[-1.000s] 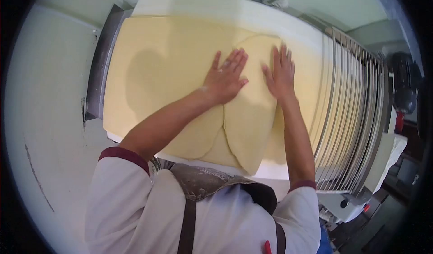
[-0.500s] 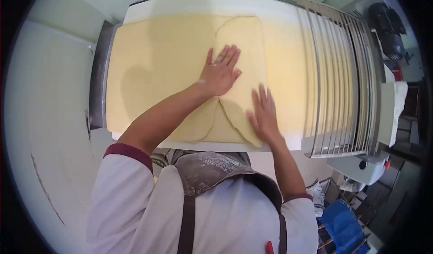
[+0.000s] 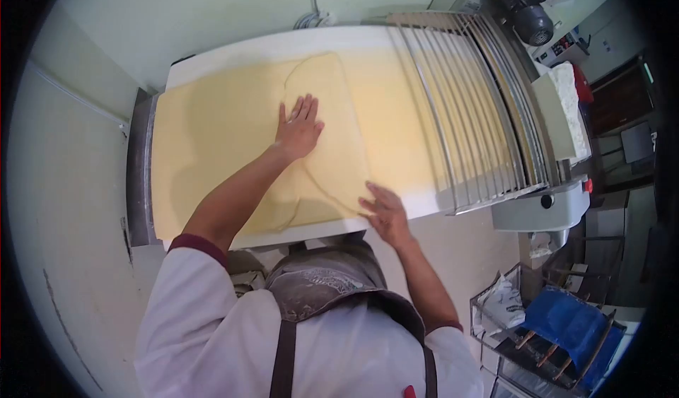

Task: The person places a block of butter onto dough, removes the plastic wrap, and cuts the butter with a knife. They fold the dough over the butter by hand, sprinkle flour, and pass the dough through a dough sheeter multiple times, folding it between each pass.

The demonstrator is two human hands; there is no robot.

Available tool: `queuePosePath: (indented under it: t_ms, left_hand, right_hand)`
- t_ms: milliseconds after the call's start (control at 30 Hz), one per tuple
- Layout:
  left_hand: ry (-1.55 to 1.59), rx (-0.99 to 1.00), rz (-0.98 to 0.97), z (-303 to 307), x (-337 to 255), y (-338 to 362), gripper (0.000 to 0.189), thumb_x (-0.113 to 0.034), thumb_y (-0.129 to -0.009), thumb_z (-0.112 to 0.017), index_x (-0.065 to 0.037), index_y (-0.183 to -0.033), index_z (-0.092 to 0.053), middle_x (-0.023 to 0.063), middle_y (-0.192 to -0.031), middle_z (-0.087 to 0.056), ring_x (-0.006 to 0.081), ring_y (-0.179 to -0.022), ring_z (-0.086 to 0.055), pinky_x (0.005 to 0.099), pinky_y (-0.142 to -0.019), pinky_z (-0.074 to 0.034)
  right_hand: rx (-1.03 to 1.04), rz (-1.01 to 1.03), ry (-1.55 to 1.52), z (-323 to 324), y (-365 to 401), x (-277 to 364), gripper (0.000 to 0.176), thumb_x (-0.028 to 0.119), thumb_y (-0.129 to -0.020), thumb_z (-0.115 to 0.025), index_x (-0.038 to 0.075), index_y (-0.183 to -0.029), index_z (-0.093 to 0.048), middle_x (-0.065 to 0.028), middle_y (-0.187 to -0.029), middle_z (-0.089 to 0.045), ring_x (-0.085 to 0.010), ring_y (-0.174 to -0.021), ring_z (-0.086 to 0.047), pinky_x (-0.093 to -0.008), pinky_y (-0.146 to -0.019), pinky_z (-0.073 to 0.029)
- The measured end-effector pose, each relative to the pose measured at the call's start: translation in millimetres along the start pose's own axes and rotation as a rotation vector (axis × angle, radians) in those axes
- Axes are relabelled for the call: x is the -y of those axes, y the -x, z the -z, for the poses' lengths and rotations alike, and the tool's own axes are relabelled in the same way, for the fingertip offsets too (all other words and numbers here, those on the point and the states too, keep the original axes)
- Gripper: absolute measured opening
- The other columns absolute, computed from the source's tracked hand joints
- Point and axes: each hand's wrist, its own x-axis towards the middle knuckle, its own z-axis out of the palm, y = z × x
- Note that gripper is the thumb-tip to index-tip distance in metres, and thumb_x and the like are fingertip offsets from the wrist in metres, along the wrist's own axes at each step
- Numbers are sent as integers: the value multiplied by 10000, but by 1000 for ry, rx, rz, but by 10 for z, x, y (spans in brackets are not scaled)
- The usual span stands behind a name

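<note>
A wide sheet of pale yellow dough (image 3: 212, 126) lies on the white sheeter bed, with a folded flap of dough (image 3: 332, 94) over its middle. My left hand (image 3: 298, 129) rests flat on this flap near its left edge, fingers stretched out. Down at the bed's front edge, my right hand (image 3: 387, 214) has its fingers apart and slightly bent, with the tips right at the flap's lower corner. Below my left hand, curved dough edges show where the layers overlap.
A metal bar guard (image 3: 467, 108) spans the bed's right side. Beyond it are a black motor (image 3: 520, 8) and a grey machine housing (image 3: 541, 208). A rack with a blue cloth (image 3: 566, 320) stands at lower right. A wall borders the left.
The view has swung to the right. My right hand has moved from the flap's right side toward me, to its lower corner. My left hand stays flat on the dough.
</note>
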Motion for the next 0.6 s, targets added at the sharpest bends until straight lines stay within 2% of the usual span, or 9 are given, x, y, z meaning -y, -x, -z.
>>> queuePosePath:
  t_ms: [133,200,300,333,400,467,500,533,600]
  left_hand:
    - [123,-4,104,-8,-290,-341,651,-403,-1000,-286,-46,-1512,-101,99,-1596,-75,227,-1474,-71,508,-1175,-29]
    - [156,-64,171,-23,-448,-677,658,-414,-1000,-278,-48,-1514,-92,97,-1596,-76,224,-1474,-66,492,-1178,-25]
    - [100,-97,206,0,-508,-981,670,-430,-998,-265,-51,-1516,-73,89,-1597,-71,218,-1475,-54,477,-1181,-18]
    - [69,-82,214,-48,-517,-941,674,-434,-998,-261,-51,-1517,-66,86,-1598,-69,216,-1475,-50,474,-1181,-15]
    - [82,-101,211,-76,-528,-908,663,-434,-998,-267,-53,-1514,-98,93,-1594,-88,221,-1473,-64,462,-1184,-33]
    - [153,-136,175,-75,-476,-862,633,-410,-999,-293,-50,-1502,-159,113,-1579,-140,237,-1464,-109,459,-1182,-70]
    - [217,-156,143,-110,-414,-850,608,-386,-1000,-315,-46,-1490,-203,129,-1565,-184,251,-1455,-148,462,-1178,-99]
    - [279,-182,112,-137,-334,-837,583,-362,-1000,-337,-42,-1479,-248,145,-1552,-227,265,-1447,-187,464,-1175,-128]
    - [395,-465,145,-250,28,-604,525,-302,-992,-386,-35,-1440,-328,170,-1505,-314,295,-1411,-267,477,-1156,-184]
  right_hand:
    - [143,-72,-1,113,-7,36,511,144,-700,-788,104,-1189,-644,-158,-1387,-483,-350,-1274,-462,-446,-1033,-393]
    - [249,-161,-89,476,-89,205,558,156,-707,-801,103,-1230,-615,-163,-1403,-464,-364,-1298,-434,-448,-1056,-375]
    - [193,-254,-88,1477,84,-24,642,171,-691,-832,131,-1283,-586,-177,-1387,-482,-355,-1326,-413,-432,-1077,-358]
    - [118,-356,35,1919,235,-158,600,148,-741,-790,101,-1298,-572,-179,-1352,-521,-349,-1313,-433,-443,-1071,-360]
    - [-253,-314,324,2793,445,-467,440,130,-872,-593,-9,-1287,-549,-159,-1319,-566,-290,-1236,-521,-445,-1039,-378]
    - [-569,-417,473,3610,602,-789,347,135,-935,-530,-38,-1232,-579,-156,-1221,-625,-269,-1148,-570,-382,-1007,-405]
    - [-629,-482,604,3929,616,-759,324,120,-978,-498,-33,-1253,-574,-130,-1225,-623,-209,-1115,-577,-343,-995,-423]
    - [-763,-456,579,4059,615,-707,315,133,-988,-491,-41,-1235,-581,-131,-1205,-630,-204,-1093,-586,-338,-972,-441]
    - [-927,-377,555,4051,514,-628,316,159,-1003,-478,-61,-1202,-589,-139,-1166,-637,-206,-1053,-599,-337,-929,-471]
